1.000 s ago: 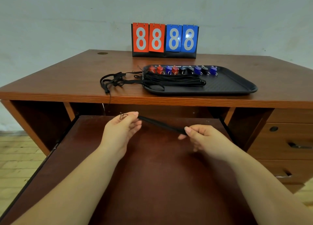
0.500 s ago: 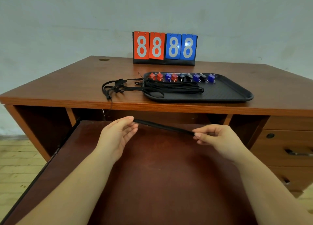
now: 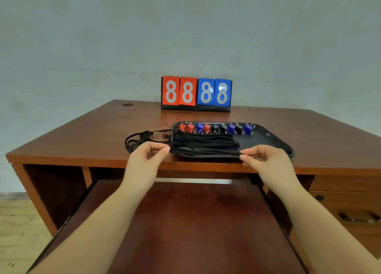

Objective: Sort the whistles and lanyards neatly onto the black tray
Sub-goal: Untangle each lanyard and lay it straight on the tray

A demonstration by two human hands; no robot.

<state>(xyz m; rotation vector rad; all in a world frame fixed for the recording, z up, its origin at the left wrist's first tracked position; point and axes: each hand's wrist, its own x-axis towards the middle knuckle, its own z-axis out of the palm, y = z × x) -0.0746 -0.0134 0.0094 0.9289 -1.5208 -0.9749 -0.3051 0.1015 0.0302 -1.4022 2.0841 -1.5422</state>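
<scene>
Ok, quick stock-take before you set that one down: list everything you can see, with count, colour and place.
whistles: nine; three red, three blue, three black; one row along tray's far edge
black tray: one, on desk, near front edge
straightened lanyards: black bundle, count unclear, lying on tray
tangled lanyards: black heap, count unclear, on desk left of tray
held lanyard: one, black, stretched over tray's near edge
scoreboard: one, red and blue, reads 8888, desk's back
desk: one, brown wood
pull-out shelf: one, dark brown, below
left hand: pinches lanyard's left end
right hand: pinches right end
</scene>
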